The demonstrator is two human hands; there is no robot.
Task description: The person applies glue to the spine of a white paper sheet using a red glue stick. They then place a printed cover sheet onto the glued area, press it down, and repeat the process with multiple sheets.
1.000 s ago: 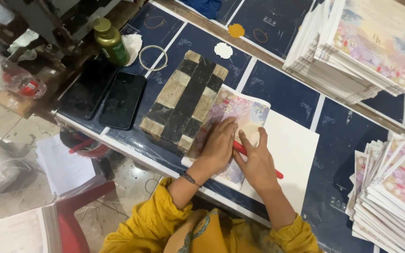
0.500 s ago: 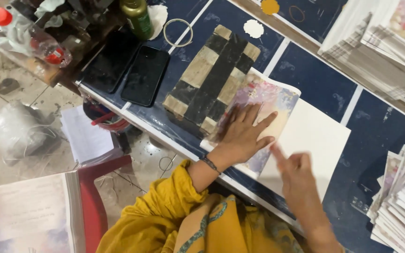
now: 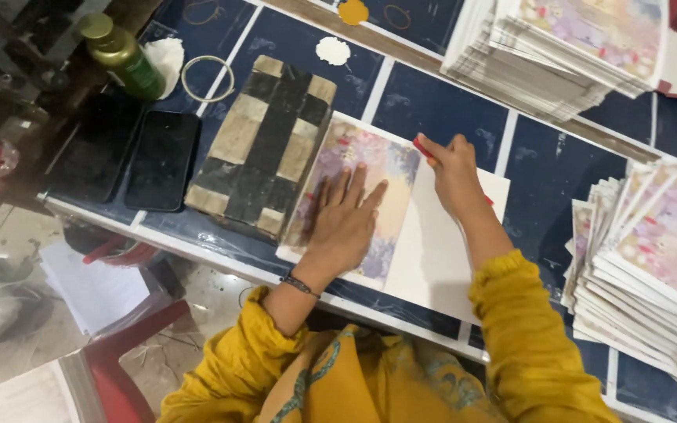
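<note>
On the dark blue table (image 3: 448, 117), the left hand (image 3: 346, 223) lies flat, fingers spread, pressing a floral printed cover (image 3: 370, 168) beside a taped block (image 3: 264, 145). Closed around a red tool (image 3: 423, 149), the right hand (image 3: 456, 172) rests at the cover's top edge. Stacks of similar covers (image 3: 652, 243) sit right.
</note>
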